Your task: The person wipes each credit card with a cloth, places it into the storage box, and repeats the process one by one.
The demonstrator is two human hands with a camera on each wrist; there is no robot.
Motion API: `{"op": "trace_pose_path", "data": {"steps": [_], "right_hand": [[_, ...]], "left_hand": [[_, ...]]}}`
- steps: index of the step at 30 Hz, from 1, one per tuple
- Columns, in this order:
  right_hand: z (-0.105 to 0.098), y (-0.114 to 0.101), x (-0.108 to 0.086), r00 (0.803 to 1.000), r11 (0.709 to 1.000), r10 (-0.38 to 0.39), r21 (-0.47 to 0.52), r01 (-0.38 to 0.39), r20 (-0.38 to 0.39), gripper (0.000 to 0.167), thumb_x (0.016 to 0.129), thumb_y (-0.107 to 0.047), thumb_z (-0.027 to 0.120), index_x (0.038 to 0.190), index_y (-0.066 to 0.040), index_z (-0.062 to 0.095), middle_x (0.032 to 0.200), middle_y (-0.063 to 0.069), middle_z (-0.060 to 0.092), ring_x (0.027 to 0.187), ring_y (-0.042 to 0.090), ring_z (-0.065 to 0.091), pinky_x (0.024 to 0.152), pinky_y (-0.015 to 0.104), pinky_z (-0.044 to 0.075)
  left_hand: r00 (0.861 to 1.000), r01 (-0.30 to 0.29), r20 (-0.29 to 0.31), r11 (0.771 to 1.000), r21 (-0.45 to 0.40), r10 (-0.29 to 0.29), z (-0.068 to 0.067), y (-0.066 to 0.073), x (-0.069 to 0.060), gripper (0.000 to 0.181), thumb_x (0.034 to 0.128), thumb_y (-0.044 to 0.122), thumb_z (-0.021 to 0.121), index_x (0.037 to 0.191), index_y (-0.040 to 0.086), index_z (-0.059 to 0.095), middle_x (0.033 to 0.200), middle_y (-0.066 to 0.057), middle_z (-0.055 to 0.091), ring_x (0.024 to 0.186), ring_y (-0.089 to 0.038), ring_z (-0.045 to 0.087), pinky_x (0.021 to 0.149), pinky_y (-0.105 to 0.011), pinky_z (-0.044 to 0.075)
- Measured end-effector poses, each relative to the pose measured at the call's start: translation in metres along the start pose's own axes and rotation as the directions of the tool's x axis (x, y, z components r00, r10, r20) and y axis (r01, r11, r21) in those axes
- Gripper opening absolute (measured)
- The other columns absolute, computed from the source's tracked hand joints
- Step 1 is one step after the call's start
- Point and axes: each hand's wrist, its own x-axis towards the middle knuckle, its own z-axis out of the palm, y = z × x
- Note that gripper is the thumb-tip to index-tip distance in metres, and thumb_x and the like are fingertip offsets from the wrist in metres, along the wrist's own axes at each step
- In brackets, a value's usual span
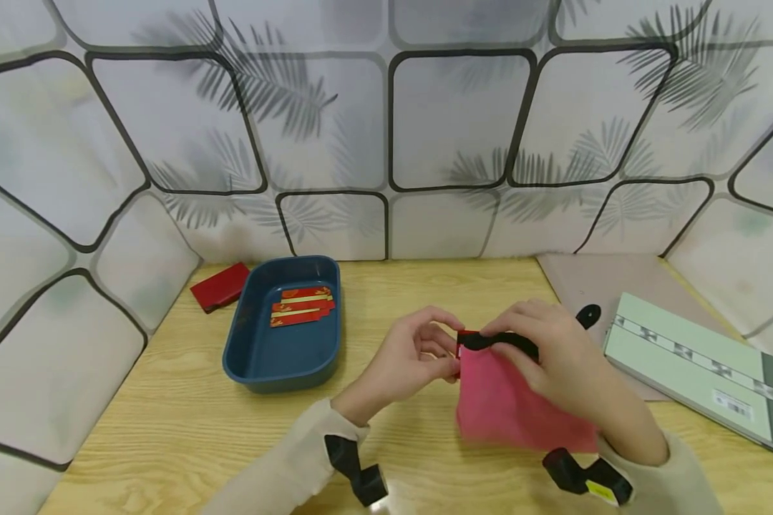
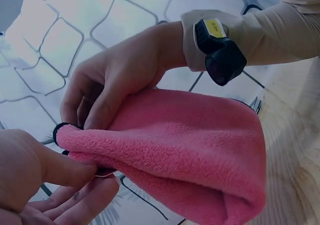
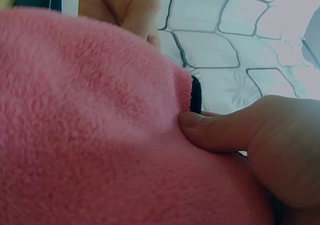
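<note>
A pink plush cloth (image 1: 522, 408) with black edging hangs between the hands above the table, folded over on itself. My right hand (image 1: 547, 350) pinches its black-trimmed upper edge, with the thumb (image 3: 210, 130) pressed on the pink side. At the cloth's left corner, my left hand (image 1: 419, 350) pinches a thin, small red item (image 1: 459, 350), mostly hidden by the fingers and cloth. The left wrist view shows the left thumb (image 2: 65, 167) against that corner, where a pale thin edge peeks out. Whether the red item lies inside the fold I cannot tell.
To the left stands a blue bin (image 1: 283, 357) with several red-and-gold paper packets (image 1: 301, 306) on its floor. A dark red wallet-like item (image 1: 221, 286) lies behind it. At right, a pale green boxed book (image 1: 696, 368) rests partly on a greyish-pink board (image 1: 592, 279).
</note>
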Motion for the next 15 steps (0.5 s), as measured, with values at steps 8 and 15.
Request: {"op": "trace_pose_path", "data": {"steps": [8,15], "right_hand": [[0.0,0.003,0.001,0.999,1.0,0.011,-0.022,-0.012,-0.038,0.034,0.066,0.005,0.081,0.09,-0.015,0.07,0.085,-0.007,0.065,0.08,0.011,0.059,0.075,0.025,0.045],[-0.011,0.004,0.0,0.994,0.984,0.043,-0.171,-0.06,-0.101,0.03,0.066,0.003,0.081,0.091,-0.012,0.072,0.084,-0.001,0.066,0.074,0.016,0.058,0.068,0.032,0.043]], "left_hand": [[1.0,-0.017,0.005,1.0,-0.008,0.017,-0.003,0.007,-0.003,0.035,0.0819,-0.016,0.062,0.112,-0.003,0.051,0.096,-0.032,0.063,0.07,-0.01,0.064,0.065,-0.033,0.059],[0.998,-0.012,-0.069,0.999,-0.038,0.01,-0.013,0.017,-0.006,0.035,0.0812,-0.018,0.062,0.112,-0.005,0.05,0.093,-0.032,0.06,0.063,-0.012,0.062,0.064,-0.03,0.058]]}}
